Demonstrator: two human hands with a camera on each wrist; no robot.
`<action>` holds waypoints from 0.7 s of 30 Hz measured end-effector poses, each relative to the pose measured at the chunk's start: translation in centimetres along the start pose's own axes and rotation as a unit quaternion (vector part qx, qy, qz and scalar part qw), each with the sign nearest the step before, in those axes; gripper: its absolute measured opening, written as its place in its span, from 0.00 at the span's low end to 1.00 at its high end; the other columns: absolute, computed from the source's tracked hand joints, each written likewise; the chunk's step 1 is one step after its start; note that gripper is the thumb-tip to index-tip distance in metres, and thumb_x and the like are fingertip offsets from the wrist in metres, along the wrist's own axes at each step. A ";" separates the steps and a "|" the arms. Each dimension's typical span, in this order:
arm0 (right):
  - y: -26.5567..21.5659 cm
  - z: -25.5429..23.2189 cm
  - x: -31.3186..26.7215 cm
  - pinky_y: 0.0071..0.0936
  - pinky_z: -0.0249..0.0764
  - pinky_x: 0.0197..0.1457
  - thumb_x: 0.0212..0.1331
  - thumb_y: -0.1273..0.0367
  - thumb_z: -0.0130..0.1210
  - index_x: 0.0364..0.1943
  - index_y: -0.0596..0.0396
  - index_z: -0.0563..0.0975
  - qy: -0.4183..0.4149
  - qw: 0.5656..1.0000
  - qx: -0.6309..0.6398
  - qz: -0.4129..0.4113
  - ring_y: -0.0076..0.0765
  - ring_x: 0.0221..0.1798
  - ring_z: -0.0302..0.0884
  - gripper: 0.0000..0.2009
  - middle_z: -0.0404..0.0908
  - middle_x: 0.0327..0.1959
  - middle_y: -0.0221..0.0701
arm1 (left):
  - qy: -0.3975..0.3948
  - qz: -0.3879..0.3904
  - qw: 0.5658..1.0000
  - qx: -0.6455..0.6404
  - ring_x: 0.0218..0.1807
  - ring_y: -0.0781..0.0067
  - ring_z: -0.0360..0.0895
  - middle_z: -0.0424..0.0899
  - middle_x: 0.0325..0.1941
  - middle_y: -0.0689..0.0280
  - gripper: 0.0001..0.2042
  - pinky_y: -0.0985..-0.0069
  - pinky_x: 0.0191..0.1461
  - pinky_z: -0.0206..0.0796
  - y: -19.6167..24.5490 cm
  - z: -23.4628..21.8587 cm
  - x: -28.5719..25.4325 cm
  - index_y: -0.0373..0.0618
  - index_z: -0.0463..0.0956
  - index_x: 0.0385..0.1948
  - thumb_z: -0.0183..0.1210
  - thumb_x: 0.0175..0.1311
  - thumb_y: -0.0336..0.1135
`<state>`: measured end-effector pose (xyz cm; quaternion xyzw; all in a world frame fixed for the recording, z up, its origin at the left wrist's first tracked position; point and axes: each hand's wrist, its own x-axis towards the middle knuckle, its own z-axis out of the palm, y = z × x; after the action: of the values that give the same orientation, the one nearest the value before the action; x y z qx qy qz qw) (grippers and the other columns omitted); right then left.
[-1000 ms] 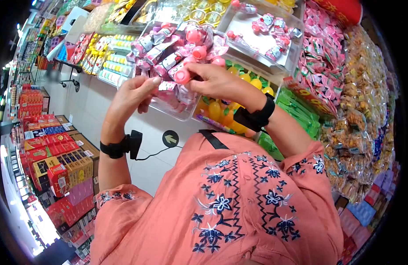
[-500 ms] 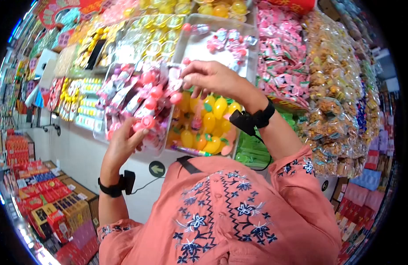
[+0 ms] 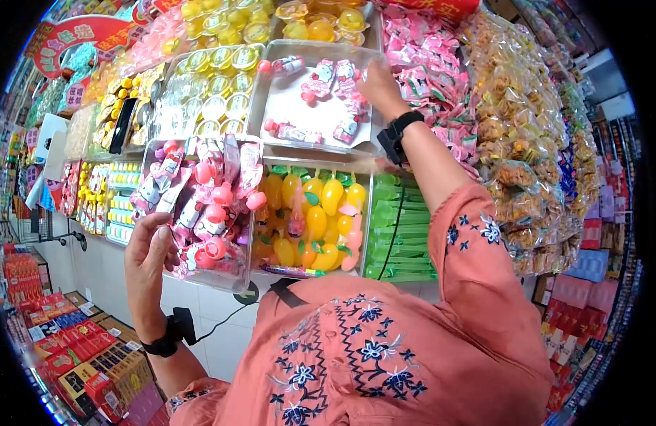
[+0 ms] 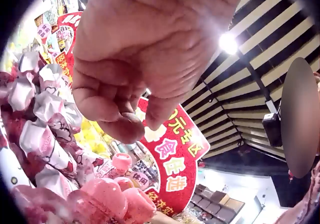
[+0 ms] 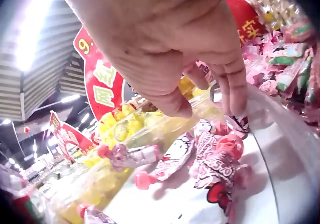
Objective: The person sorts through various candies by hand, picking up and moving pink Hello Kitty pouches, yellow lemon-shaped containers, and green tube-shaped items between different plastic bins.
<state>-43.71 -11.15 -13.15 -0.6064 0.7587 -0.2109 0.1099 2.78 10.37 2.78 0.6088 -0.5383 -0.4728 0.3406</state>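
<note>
My right hand [image 3: 379,84] reaches over the right side of a clear tray [image 3: 271,145] with a white bottom. In the right wrist view its fingertips [image 5: 236,108] point down at a pink-and-white candy packet [image 5: 240,125], thumb apart from them. Several more pink-capped candy packets [image 3: 319,84] lie spread in that tray. My left hand [image 3: 149,248] hovers at the near left edge of a tray heaped with the same cat-printed candy packets [image 3: 214,193]. Its fingers bend loosely toward the thumb, and nothing shows between them in the left wrist view.
Yellow mango-shaped jellies [image 3: 315,221] fill the tray right of the heap, beside green sticks [image 3: 402,234]. Round yellow cups [image 3: 221,85] stand behind. Pink packets [image 3: 431,92] and bagged snacks [image 3: 519,142] pile at right. Boxed goods [image 3: 72,334] stand low at left.
My right hand has moved from the heaped tray, where both hands were together at a packet, up and right to the white-bottomed tray. My left hand has drawn off the packets to their left.
</note>
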 end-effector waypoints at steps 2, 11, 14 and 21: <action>-0.2 0.6 0.4 0.49 0.74 0.59 0.53 0.66 0.61 0.53 0.64 0.70 0.010 1.000 -0.022 -0.007 0.64 0.57 0.74 0.25 0.69 0.55 0.64 | -0.014 0.006 1.000 -0.009 0.27 0.89 0.70 0.74 0.27 0.76 0.12 0.89 0.28 0.61 0.4 0.4 0.5 0.43 0.74 0.51 0.54 0.74 0.37; -2.3 -0.2 0.9 0.47 0.77 0.54 0.59 0.62 0.55 0.45 0.57 0.84 -0.067 0.989 -0.124 0.047 0.55 0.53 0.80 0.16 0.82 0.49 0.48 | -0.043 0.046 0.996 0.069 0.24 0.88 0.67 0.71 0.25 0.75 0.13 0.86 0.26 0.58 4.7 -1.7 3.8 0.40 0.75 0.51 0.53 0.74 0.39; -1.6 0.1 0.3 0.43 0.77 0.55 0.60 0.65 0.52 0.42 0.55 0.85 -0.002 0.984 -0.177 -0.020 0.51 0.50 0.81 0.14 0.83 0.48 0.47 | -0.087 0.086 0.986 0.116 0.28 0.89 0.70 0.75 0.28 0.73 0.12 0.88 0.30 0.59 9.0 -1.3 7.0 0.40 0.75 0.50 0.53 0.73 0.37; -1.8 0.8 -0.3 0.44 0.75 0.54 0.58 0.66 0.51 0.40 0.58 0.85 -0.022 0.986 -0.164 -0.030 0.50 0.52 0.80 0.14 0.83 0.47 0.48 | -0.225 0.255 0.870 0.358 0.41 0.77 0.76 0.80 0.37 0.66 0.15 0.77 0.44 0.69 12.4 6.6 21.6 0.37 0.76 0.46 0.56 0.71 0.42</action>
<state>-41.77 -11.32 -13.09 -0.6435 0.7616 -0.0733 0.0195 -8.09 -12.44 7.58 0.4077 -0.8694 -0.2682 0.0781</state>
